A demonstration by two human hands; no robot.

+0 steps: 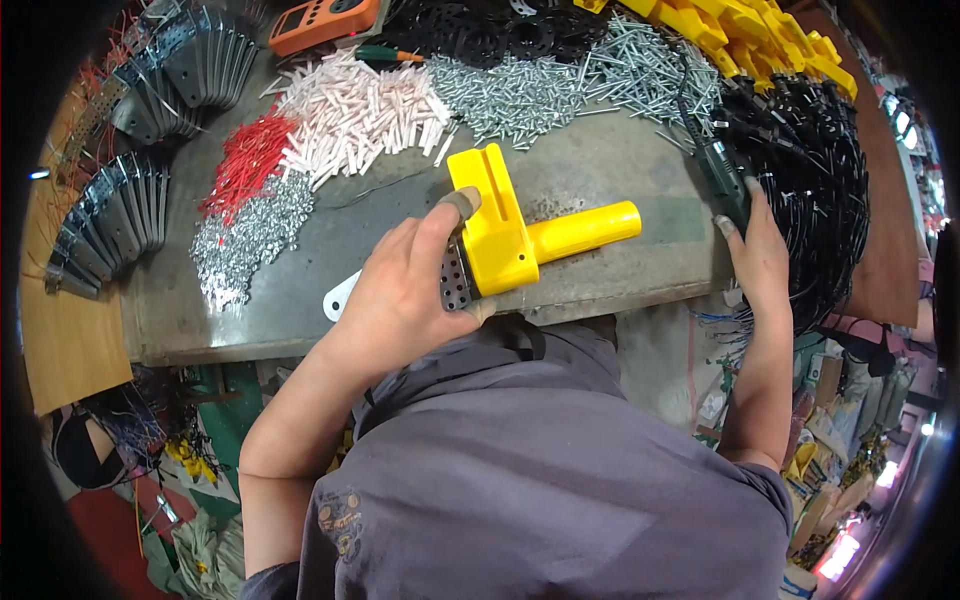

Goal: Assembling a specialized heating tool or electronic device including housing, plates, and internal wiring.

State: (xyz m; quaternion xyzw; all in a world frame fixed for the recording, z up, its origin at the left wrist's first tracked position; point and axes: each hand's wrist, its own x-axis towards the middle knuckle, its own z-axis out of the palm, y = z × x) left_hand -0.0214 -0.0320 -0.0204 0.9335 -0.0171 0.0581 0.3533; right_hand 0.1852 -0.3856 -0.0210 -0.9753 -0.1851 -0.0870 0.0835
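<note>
My left hand [395, 285] is closed round a yellow plastic tool housing [505, 255] with a round yellow handle that points right. Fingers and thumb grip its left end, where a perforated metal guard [455, 282] joins on. A flat pale metal plate [341, 298] sticks out to the left beyond the hand, and the palm hides the part between. At the table's right side, my right hand [765, 255] has its thumb and fingers about a slim dark electric screwdriver [722, 175], beside the heap of black power cords [810, 190].
The grey worktable [620, 280] bears heaps of small metal fasteners [245, 240], red sleeves [250, 160], white tubes [365, 110], short screws [510, 100] and long screws [650, 75]. Metal plates [120, 215] stand at left. Yellow housings [750, 35] and an orange meter [325, 22] lie at the back.
</note>
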